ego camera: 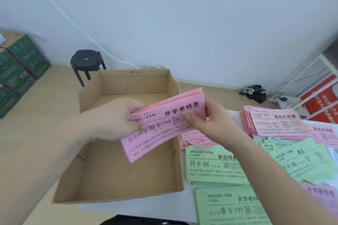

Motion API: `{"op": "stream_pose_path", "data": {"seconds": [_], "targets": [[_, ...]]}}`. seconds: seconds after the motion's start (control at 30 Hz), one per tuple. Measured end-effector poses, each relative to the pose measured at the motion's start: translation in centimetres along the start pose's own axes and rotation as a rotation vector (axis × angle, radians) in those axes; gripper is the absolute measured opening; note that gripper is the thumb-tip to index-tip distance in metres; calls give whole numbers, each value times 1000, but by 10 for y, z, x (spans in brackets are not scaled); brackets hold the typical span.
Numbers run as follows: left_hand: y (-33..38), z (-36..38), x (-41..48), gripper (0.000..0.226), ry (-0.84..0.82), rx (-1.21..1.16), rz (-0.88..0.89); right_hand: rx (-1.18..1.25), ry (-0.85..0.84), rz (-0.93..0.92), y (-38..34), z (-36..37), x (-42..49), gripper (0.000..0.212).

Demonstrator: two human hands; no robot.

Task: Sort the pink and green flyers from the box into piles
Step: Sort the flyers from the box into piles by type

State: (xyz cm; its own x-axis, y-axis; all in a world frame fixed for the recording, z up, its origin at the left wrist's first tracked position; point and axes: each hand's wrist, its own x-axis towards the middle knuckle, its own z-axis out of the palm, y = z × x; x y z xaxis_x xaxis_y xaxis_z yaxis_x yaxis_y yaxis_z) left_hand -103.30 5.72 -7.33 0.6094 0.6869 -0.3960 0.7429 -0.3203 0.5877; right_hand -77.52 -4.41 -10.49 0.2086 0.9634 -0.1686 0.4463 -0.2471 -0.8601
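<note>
A white bench (188, 210) near a pale wall (201, 23) carries one box (128, 170), three green piles (214, 168) and some pink piles (278, 124). The left grip (117, 117) and the right grip (214, 118) both hold one pink bundle (159, 139) above the box.

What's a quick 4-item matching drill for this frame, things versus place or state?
Things
1. pink flyer stack
2. cardboard box
3. black stool
4. green flyer pile

Place or state
a. beyond the box, near the wall
b. gripped by left hand and right hand
c. lying right of the box
d. open-topped, beneath the held stack

Pairs: 1-b, 2-d, 3-a, 4-c
</note>
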Motion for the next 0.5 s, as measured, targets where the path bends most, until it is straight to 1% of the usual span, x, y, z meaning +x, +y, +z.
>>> {"op": "stream_pose_path", "data": {"seconds": [0.07, 0.17, 0.2, 0.27, 0.33, 0.43, 0.5], "targets": [[33, 11, 25, 7, -41, -43, 23, 157, 45, 89, 25, -22, -7, 19], [75, 35, 65, 18, 2, -110, 74, 232, 187, 221, 61, -54, -13, 18], [85, 45, 81, 24, 46, -91, 78, 230, 236, 260, 72, -63, -13, 17], [101, 68, 111, 28, 137, 74, 76, 209, 306, 334, 95, -78, -8, 18], [110, 93, 139, 26, 164, 214, 82, 174, 307, 399, 114, -88, 3, 20], [112, 123, 170, 26, 127, 299, 22, 134, 255, 460, 138, -93, 26, 19], [108, 137, 183, 27, 99, 341, -37, 48, 224, 484, 154, -92, 42, 19]]}}
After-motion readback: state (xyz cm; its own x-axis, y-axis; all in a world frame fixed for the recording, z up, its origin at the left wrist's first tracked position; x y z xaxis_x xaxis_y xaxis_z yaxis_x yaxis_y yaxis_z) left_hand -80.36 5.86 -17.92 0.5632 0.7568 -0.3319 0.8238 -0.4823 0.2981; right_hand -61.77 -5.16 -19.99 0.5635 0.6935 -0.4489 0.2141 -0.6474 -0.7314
